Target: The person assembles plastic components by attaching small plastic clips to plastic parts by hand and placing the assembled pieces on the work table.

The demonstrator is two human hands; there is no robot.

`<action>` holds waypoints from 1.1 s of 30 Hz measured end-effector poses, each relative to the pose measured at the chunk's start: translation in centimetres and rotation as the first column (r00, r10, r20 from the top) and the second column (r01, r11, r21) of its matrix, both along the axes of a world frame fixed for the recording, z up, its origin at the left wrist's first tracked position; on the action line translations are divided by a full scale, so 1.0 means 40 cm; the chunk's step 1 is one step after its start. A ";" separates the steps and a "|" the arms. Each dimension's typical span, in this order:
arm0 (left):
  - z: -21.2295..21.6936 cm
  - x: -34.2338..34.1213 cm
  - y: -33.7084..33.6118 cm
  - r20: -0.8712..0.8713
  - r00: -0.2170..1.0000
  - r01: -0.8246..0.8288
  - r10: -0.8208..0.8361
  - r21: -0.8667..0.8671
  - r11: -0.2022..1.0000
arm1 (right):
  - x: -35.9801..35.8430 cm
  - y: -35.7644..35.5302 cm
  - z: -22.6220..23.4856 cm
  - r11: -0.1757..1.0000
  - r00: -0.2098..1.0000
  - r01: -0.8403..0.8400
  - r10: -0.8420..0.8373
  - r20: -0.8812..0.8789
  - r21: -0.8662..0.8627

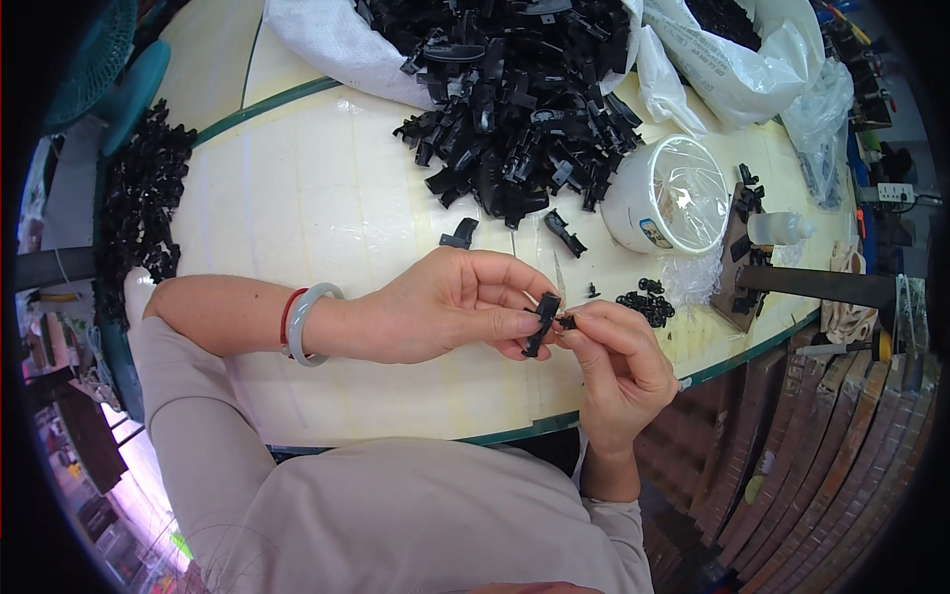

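My left hand [450, 305] grips a small black plastic part [541, 322] between thumb and fingers, just above the table's near edge. My right hand [618, 361] pinches a tiny black ring-like piece [567, 321] and presses it against the side of that part. A pale bangle and a red band sit on my left wrist [305, 322]. A little heap of the same small black rings [648, 303] lies on the table right of my hands.
A big pile of black plastic parts [515, 99] spills from a white sack at the back. A white tub covered in clear film [665, 193] stands at right, beside clear bags and a small bottle [777, 228]. Two loose parts [460, 234] lie nearby. More black parts [143, 188] hang off the left edge.
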State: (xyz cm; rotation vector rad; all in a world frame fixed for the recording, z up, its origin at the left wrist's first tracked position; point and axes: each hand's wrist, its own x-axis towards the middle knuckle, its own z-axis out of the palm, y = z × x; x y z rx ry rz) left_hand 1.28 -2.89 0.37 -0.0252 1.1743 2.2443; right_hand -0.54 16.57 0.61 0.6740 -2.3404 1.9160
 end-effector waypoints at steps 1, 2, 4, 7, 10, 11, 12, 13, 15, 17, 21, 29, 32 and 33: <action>0.000 0.000 0.000 -0.008 1.000 0.001 -0.001 0.004 1.000 | -0.001 -0.001 0.001 1.000 1.000 0.002 -0.002 -0.002 -0.003; 0.000 0.000 0.000 -0.010 1.000 0.002 -0.002 0.001 1.000 | -0.002 -0.003 0.003 1.000 1.000 -0.002 0.002 -0.013 0.002; 0.001 0.000 0.001 -0.013 1.000 0.004 -0.004 -0.007 1.000 | -0.002 -0.006 0.003 1.000 1.000 -0.005 0.005 -0.026 0.004; 0.001 0.003 0.003 -0.023 1.000 -0.003 0.003 -0.012 1.000 | -0.003 -0.009 0.003 1.000 0.999 -0.006 0.007 -0.038 0.018; -0.002 0.005 0.004 -0.011 1.000 -0.012 0.012 -0.008 1.000 | -0.004 -0.008 0.005 0.999 0.998 -0.015 0.017 -0.064 0.036; -0.004 0.007 0.005 -0.010 1.000 -0.014 0.014 -0.009 1.000 | -0.001 -0.006 0.005 0.998 0.998 -0.036 0.038 -0.054 0.043; -0.007 0.010 0.005 -0.017 1.000 -0.024 0.023 -0.009 1.000 | 0.001 -0.005 0.005 0.997 0.997 -0.056 0.059 -0.043 0.049; -0.009 0.011 0.006 -0.024 0.999 -0.033 0.033 -0.008 0.999 | 0.000 -0.006 0.005 0.997 0.997 -0.058 0.060 -0.042 0.049; -0.010 0.016 0.009 -0.048 0.998 -0.041 0.039 -0.040 0.998 | 0.000 -0.007 0.005 0.993 0.987 -0.050 0.066 -0.144 0.111; -0.010 0.020 0.012 -0.073 0.997 -0.040 0.035 -0.069 0.997 | 0.002 -0.009 0.013 0.992 0.987 -0.049 0.066 -0.147 0.116; -0.006 0.027 0.014 -0.069 0.996 -0.053 0.049 -0.057 0.997 | 0.001 -0.004 0.006 0.993 0.973 -0.074 0.093 -0.213 0.094; 0.037 0.080 -0.048 -0.096 0.987 -0.150 0.129 -0.261 0.953 | -0.006 0.082 0.035 0.958 0.962 0.226 -0.191 -0.197 0.177; 0.042 0.104 -0.130 -0.098 0.947 -0.307 0.307 -0.566 0.765 | -0.093 0.153 0.041 0.812 0.889 0.330 -0.096 -0.448 0.481; 0.035 0.116 -0.161 -0.129 0.924 -0.355 0.361 -0.644 0.678 | -0.111 0.155 0.039 0.813 0.888 0.332 -0.099 -0.448 0.479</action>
